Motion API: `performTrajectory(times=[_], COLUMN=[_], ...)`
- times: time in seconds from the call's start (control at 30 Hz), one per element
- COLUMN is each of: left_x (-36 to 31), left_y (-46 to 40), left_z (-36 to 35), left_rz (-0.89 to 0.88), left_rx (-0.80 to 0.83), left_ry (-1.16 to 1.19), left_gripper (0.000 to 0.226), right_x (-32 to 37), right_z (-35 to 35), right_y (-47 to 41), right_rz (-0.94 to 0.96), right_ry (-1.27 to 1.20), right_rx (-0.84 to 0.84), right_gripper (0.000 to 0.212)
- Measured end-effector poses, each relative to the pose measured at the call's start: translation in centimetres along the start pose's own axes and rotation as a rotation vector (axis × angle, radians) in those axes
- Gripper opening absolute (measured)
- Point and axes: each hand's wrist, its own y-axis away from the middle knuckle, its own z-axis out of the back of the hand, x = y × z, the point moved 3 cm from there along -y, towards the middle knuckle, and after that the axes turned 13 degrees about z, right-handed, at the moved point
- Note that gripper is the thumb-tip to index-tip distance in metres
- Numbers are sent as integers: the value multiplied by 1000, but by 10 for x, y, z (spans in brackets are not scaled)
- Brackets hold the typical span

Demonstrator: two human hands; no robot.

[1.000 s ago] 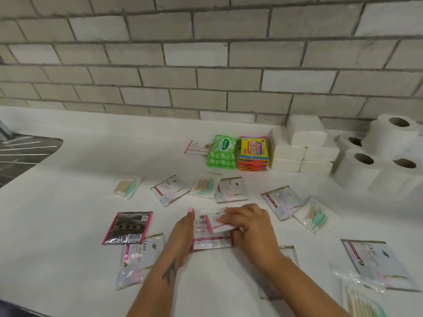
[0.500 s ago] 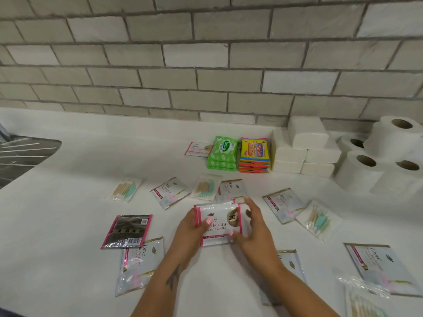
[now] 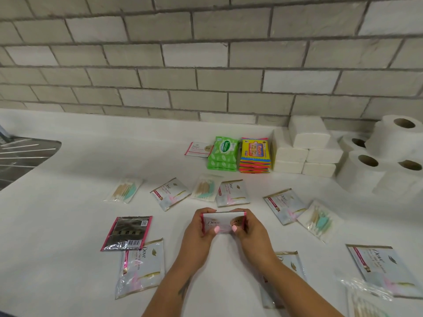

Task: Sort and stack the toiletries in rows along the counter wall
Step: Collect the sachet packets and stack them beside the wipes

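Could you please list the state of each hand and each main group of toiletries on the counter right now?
Left hand: grips the pink-edged sachets.
Right hand: grips them too.
Pink-edged sachets: held above the counter.
Green wipes: stacked by the wall.
Yellow packs: stacked beside them.
Toilet rolls: piled at right.
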Motion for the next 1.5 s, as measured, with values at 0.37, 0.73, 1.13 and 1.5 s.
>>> performTrajectory(times=[0.37, 0.73, 1.13, 1.5], left_x=[4, -10, -65, -100], left_y=[-7, -36, -144, -278], left_z=[0, 27, 83, 99], left_rz=[-34, 226, 328, 365], left_rx=[-92, 30, 241, 178], left_ry=[-179, -90, -57, -314], left_gripper=[25, 32, 20, 33], right_x=[-5, 8, 42, 32], right_z=[0, -6, -42, -68], right_y=[-1, -24, -124, -252], right_rz=[30, 116, 679, 767], right_ry=[160, 44, 716, 1212], right_rx=[-20, -174, -61, 43], right_gripper=[19, 35, 40, 32])
